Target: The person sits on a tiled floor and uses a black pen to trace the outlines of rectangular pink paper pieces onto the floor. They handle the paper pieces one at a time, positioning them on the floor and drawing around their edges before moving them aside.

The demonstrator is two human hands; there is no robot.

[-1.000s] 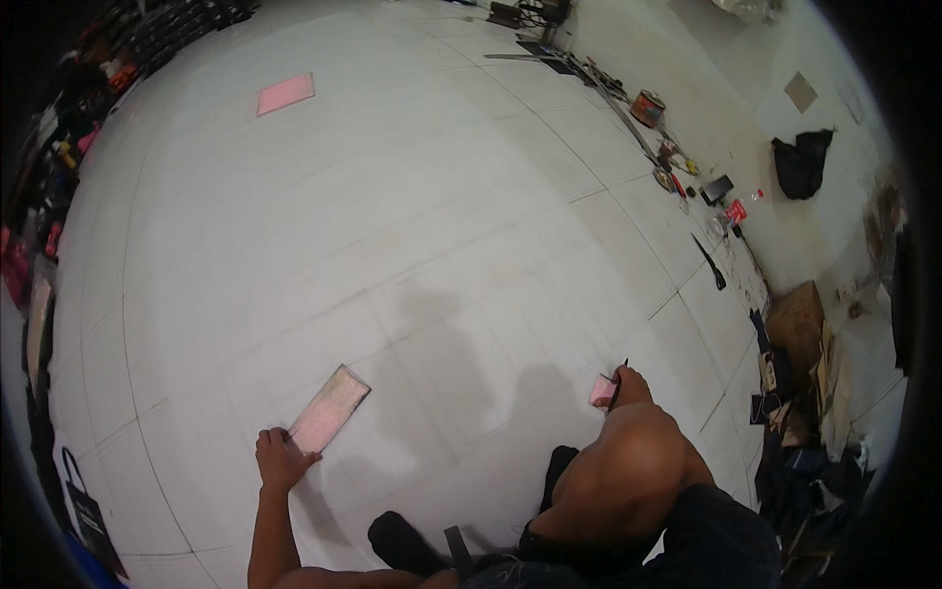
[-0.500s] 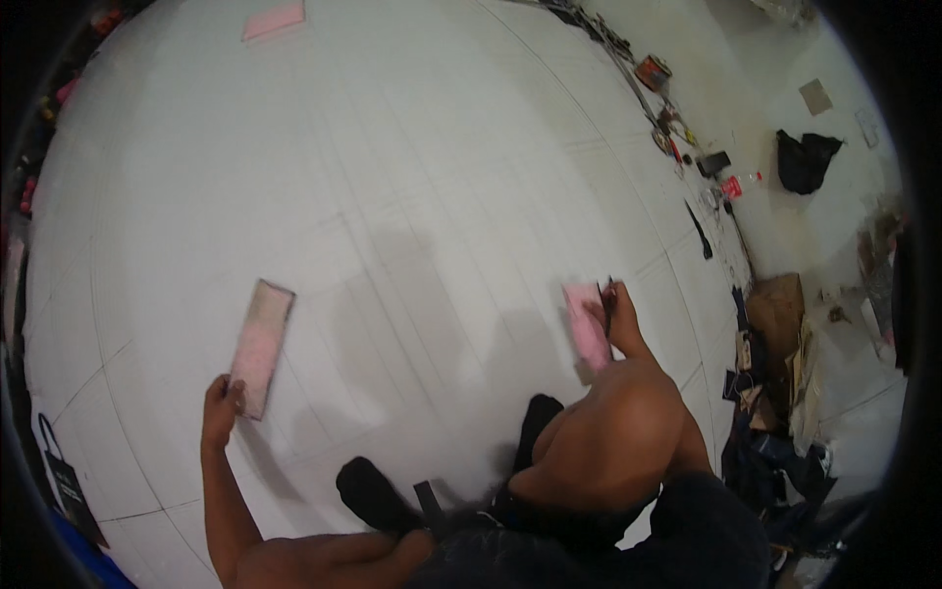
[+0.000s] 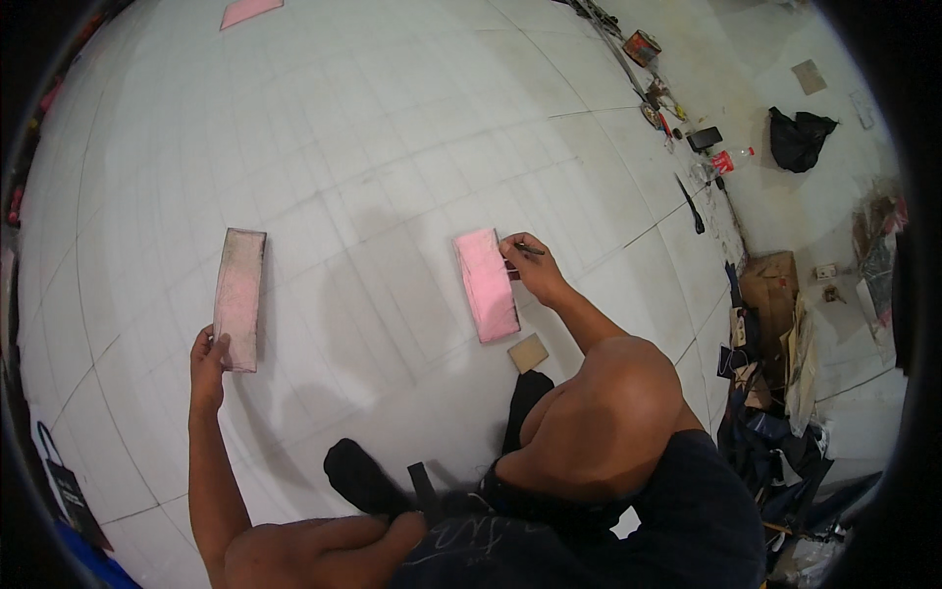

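On the left, the left hand (image 3: 207, 365) pinches the near end of a flat, oblong strip (image 3: 238, 299), its dusty pink face matte and mottled, its edges dark. Right of it, the right hand (image 3: 535, 270) grips the right edge of a brighter pink, creased oblong piece (image 3: 484, 285), a slender dark tool (image 3: 530, 249) between its fingers; a small tan square (image 3: 528, 353) lies just nearer on smooth, pale floor tiles (image 3: 392, 128).
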